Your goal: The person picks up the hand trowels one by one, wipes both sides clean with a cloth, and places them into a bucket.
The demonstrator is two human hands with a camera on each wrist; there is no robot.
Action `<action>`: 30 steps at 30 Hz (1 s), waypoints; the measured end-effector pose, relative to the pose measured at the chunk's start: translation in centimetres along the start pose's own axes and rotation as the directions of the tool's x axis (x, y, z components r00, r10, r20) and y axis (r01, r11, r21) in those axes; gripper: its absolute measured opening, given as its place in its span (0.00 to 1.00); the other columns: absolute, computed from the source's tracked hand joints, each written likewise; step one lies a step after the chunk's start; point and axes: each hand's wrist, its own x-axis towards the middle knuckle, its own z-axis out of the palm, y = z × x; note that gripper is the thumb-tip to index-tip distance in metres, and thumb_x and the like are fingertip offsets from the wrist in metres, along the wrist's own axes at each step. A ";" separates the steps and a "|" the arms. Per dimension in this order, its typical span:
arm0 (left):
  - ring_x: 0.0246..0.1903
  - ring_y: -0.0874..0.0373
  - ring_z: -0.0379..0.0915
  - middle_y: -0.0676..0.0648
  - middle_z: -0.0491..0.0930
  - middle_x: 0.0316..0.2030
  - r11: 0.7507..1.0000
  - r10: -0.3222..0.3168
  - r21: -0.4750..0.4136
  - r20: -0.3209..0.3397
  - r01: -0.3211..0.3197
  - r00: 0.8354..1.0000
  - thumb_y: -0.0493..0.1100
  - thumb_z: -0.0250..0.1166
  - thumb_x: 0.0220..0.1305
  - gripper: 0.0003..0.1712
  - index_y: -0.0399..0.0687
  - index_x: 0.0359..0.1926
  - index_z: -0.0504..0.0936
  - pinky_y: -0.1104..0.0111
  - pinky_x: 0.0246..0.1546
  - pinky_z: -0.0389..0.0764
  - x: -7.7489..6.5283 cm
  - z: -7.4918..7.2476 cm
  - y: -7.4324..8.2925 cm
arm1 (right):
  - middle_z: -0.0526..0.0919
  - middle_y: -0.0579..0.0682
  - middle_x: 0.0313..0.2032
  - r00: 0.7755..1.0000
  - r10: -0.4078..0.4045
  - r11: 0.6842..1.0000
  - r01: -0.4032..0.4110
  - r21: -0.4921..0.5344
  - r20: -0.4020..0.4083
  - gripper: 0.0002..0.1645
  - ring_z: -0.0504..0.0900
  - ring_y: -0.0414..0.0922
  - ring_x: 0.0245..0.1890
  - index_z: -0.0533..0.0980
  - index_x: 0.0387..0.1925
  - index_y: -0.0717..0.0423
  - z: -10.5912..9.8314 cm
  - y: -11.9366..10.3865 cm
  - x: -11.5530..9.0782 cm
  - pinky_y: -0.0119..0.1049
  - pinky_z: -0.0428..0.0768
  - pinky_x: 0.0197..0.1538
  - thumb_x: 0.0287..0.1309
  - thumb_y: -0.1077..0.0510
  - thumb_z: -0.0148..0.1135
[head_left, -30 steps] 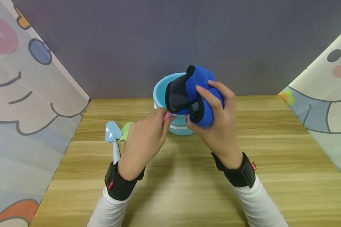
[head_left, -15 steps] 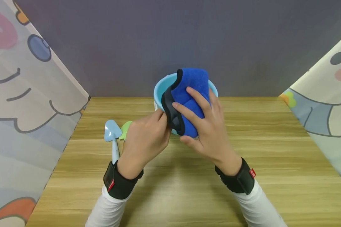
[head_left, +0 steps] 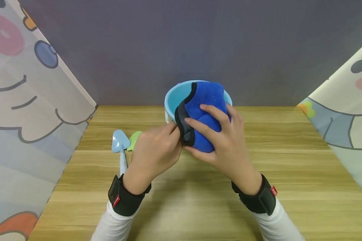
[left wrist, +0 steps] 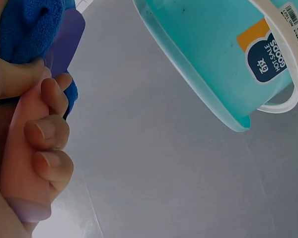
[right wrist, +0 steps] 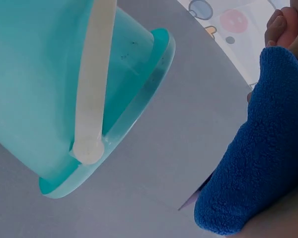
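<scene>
Nearest, behind the fingers, lie white sleeves [head_left: 111, 226] and black wristbands [head_left: 129, 198]. The left hand [head_left: 157, 147] has its fingers curled around the pink handle [left wrist: 29, 153] of a tool, its thumb pressing near the purple blade [left wrist: 69, 37]. Beside them, the right hand [head_left: 221, 137] grips a blue cloth [head_left: 206, 93] with dark edging, its fingers spread over the top and its thumb on the near edge. The cloth partly covers the blade, which pokes out past it in both wrist views. To the left of the left fingers, a light blue shovel [head_left: 120, 142] and a partly hidden green thing [head_left: 134, 140] rest on the wooden table [head_left: 289, 150]. Just beyond the fingers and apart from the cloth stands a light blue bucket [head_left: 168, 100] with a white handle [right wrist: 94, 84]. Farthest from them rises a dark grey wall [head_left: 169, 40].
</scene>
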 end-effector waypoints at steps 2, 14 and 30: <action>0.13 0.62 0.59 0.52 0.71 0.19 1.000 0.001 0.003 -0.007 -0.001 1.000 0.36 0.65 0.60 0.06 0.45 0.27 0.78 0.70 0.14 0.61 0.0 -0.1 0.0 | 0.72 0.58 0.64 1.000 -0.001 1.000 0.001 -0.005 -0.019 0.32 0.63 0.71 0.65 0.82 0.56 0.41 0.1 -0.1 0.0 0.67 0.64 0.63 0.63 0.26 0.58; 0.13 0.62 0.57 0.52 0.69 0.19 1.000 0.019 0.013 -0.026 -0.018 0.999 0.36 0.66 0.59 0.11 0.46 0.23 0.75 0.71 0.14 0.58 -0.2 -0.2 0.2 | 0.73 0.59 0.63 0.998 0.027 1.000 -0.027 -0.005 -0.049 0.33 0.66 0.71 0.64 0.83 0.54 0.43 0.0 -0.2 -0.1 0.65 0.66 0.62 0.64 0.26 0.54; 0.13 0.63 0.59 0.53 0.69 0.18 0.999 0.036 0.008 -0.041 -0.036 0.999 0.39 0.68 0.62 0.08 0.46 0.28 0.77 0.71 0.14 0.57 -0.2 -0.2 0.2 | 0.71 0.62 0.64 0.995 0.074 0.997 -0.072 0.041 -0.070 0.33 0.70 0.69 0.63 0.82 0.54 0.46 -0.2 0.7 0.0 0.65 0.68 0.62 0.64 0.27 0.54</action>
